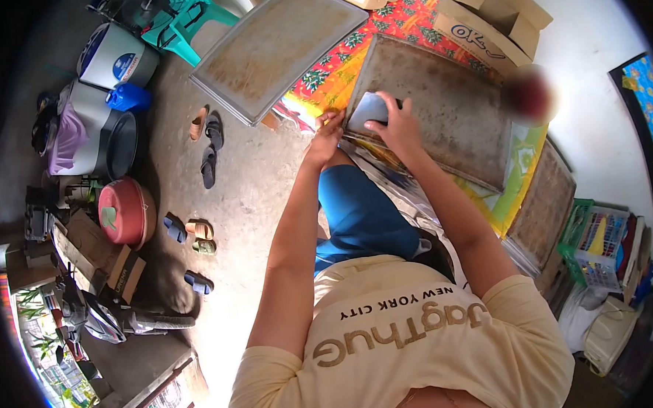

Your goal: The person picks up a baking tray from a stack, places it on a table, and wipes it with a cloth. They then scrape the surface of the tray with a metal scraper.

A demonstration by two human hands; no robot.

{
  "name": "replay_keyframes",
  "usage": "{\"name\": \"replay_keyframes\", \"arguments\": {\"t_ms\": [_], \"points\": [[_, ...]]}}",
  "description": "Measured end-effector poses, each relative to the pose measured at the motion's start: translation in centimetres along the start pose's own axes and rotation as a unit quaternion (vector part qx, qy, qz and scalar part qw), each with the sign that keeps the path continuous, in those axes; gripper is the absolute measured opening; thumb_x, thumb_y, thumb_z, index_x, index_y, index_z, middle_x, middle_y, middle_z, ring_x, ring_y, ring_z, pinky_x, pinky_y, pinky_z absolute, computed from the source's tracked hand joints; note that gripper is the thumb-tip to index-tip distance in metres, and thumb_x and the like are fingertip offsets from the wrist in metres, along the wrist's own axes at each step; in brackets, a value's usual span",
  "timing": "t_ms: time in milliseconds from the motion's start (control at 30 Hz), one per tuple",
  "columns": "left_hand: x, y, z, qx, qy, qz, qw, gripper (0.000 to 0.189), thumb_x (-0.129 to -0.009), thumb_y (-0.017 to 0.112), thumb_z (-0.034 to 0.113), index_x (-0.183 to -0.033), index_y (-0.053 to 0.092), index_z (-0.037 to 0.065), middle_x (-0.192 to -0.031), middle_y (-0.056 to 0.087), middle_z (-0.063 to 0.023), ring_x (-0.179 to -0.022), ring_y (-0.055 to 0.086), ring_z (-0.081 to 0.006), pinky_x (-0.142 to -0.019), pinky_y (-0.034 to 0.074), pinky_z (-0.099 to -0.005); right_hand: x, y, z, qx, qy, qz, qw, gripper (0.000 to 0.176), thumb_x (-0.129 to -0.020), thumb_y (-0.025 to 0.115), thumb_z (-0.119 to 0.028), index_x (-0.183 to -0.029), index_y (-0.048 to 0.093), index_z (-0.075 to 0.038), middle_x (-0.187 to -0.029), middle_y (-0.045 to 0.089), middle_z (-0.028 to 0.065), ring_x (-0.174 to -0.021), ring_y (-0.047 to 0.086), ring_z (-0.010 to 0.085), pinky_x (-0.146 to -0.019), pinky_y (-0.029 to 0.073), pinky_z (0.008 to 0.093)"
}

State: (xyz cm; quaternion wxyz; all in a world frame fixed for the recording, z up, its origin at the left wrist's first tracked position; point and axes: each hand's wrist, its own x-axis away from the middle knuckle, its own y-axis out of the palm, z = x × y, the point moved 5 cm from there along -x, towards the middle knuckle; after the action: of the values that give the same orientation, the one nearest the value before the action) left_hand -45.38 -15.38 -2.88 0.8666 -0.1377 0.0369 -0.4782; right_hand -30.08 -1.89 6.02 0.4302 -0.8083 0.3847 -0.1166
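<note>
A large, stained metal baking tray lies in front of me on a patterned cloth. My right hand is over the tray's left part, closed around a flat, greyish scraper with a dark grip. The scraper's broad blade points toward the tray's left edge. At that near left edge my left hand has its fingers bent against the rim, seeming to grip it. Another large tray rests farther left, its near corner sticking out past the cloth.
An open cardboard box stands behind the tray on the red floral cloth. More trays are at the right, near a plastic basket. Sandals lie on the floor at left, by a red tub.
</note>
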Motion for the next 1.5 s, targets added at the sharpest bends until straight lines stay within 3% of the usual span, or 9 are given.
{"name": "replay_keyframes", "arguments": {"t_ms": [400, 700, 933, 1067, 1167, 1200, 1300, 1400, 1500], "points": [[-0.1, 0.0, 0.4, -0.058, 0.03, -0.012, 0.998, 0.052, -0.09, 0.055, 0.009, -0.142, 0.051, 0.008, -0.14, 0.047, -0.0114, -0.134, 0.031, -0.0247, -0.114, 0.028, -0.0295, -0.3, -0.1, 1.1, -0.032, 0.011, 0.045, 0.998, 0.072, -0.073, 0.082, -0.039, -0.136, 0.047, -0.03, -0.114, 0.047, 0.0208, -0.094, 0.058, 0.044, -0.081, 0.049, 0.0495], [-0.3, 0.1, -0.4, -0.008, 0.012, -0.021, 1.0, 0.053, -0.091, 0.055, 0.014, -0.143, 0.05, 0.012, -0.14, 0.036, -0.0113, -0.138, 0.025, -0.0233, -0.114, 0.029, -0.0326, 0.9, -0.4, -0.3, 0.01, 0.008, -0.003, 1.0, 0.072, -0.072, 0.083, -0.036, -0.135, 0.048, -0.031, -0.114, 0.047, 0.0217, -0.094, 0.059, 0.0453, -0.08, 0.049, 0.0497], [-0.2, 0.0, -0.5, -0.019, 0.006, -0.013, 1.0, 0.053, -0.09, 0.056, 0.014, -0.143, 0.051, 0.01, -0.14, 0.036, -0.0114, -0.137, 0.027, -0.0241, -0.114, 0.028, -0.0324, 0.2, -3.4, 6.1, -0.033, 0.087, 0.115, 0.989, 0.075, -0.071, 0.084, -0.035, -0.135, 0.045, -0.03, -0.117, 0.047, 0.0224, -0.098, 0.058, 0.0474, -0.084, 0.05, 0.0512], [-0.3, 0.0, -0.7, -0.018, 0.008, -0.009, 1.0, 0.053, -0.09, 0.056, 0.015, -0.142, 0.051, 0.01, -0.14, 0.039, -0.0121, -0.137, 0.028, -0.0242, -0.115, 0.027, -0.0322, 2.6, -3.6, 4.3, 0.054, 0.046, -0.007, 0.997, 0.075, -0.073, 0.083, -0.038, -0.136, 0.043, -0.03, -0.119, 0.046, 0.0233, -0.102, 0.056, 0.0489, -0.086, 0.05, 0.0523], [-0.3, 0.0, -0.5, -0.042, 0.013, -0.006, 0.999, 0.053, -0.09, 0.056, 0.015, -0.142, 0.052, 0.01, -0.14, 0.04, -0.0124, -0.136, 0.028, -0.0243, -0.115, 0.026, -0.032, 2.5, -4.7, 6.7, 0.018, 0.025, 0.069, 0.997, 0.077, -0.072, 0.083, -0.038, -0.137, 0.043, -0.03, -0.121, 0.045, 0.0233, -0.104, 0.056, 0.0493, -0.086, 0.05, 0.0529], [-0.3, 0.0, -0.4, -0.042, 0.012, -0.006, 0.999, 0.052, -0.09, 0.056, 0.016, -0.142, 0.051, 0.01, -0.14, 0.04, -0.0124, -0.136, 0.028, -0.0244, -0.115, 0.025, -0.0319, 2.4, -5.4, 7.6, -0.024, 0.1, 0.059, 0.993, 0.077, -0.071, 0.083, -0.039, -0.136, 0.043, -0.03, -0.121, 0.045, 0.0234, -0.105, 0.056, 0.0489, -0.087, 0.05, 0.0533], [0.0, -0.1, -0.3, -0.043, 0.003, -0.004, 0.999, 0.052, -0.091, 0.056, 0.016, -0.143, 0.051, 0.011, -0.141, 0.04, -0.0128, -0.136, 0.028, -0.0248, -0.116, 0.024, -0.0318, 3.9, -5.1, 6.3, 0.038, 0.066, -0.01, 0.997, 0.077, -0.072, 0.083, -0.037, -0.137, 0.043, -0.028, -0.121, 0.045, 0.0237, -0.105, 0.056, 0.049, -0.088, 0.049, 0.0529], [-0.2, 0.1, -0.1, -0.046, -0.004, -0.002, 0.999, 0.052, -0.091, 0.056, 0.017, -0.143, 0.052, 0.012, -0.142, 0.04, -0.0131, -0.137, 0.028, -0.025, -0.116, 0.024, -0.0319, 4.1, -6.9, 8.2, 0.023, 0.123, 0.002, 0.992, 0.08, -0.072, 0.084, -0.038, -0.139, 0.041, -0.025, -0.126, 0.043, 0.0261, -0.106, 0.054, 0.0504, -0.091, 0.048, 0.0531], [0.0, -0.1, -0.1, -0.042, -0.003, 0.004, 0.999, 0.051, -0.091, 0.056, 0.017, -0.142, 0.052, 0.013, -0.14, 0.04, -0.0142, -0.136, 0.028, -0.0254, -0.115, 0.025, -0.0323, 5.1, -7.9, 9.6, 0.04, 0.091, 0.025, 0.995, 0.08, -0.073, 0.083, -0.039, -0.139, 0.04, -0.026, -0.124, 0.043, 0.0258, -0.104, 0.055, 0.0501, -0.09, 0.048, 0.0528]]}}
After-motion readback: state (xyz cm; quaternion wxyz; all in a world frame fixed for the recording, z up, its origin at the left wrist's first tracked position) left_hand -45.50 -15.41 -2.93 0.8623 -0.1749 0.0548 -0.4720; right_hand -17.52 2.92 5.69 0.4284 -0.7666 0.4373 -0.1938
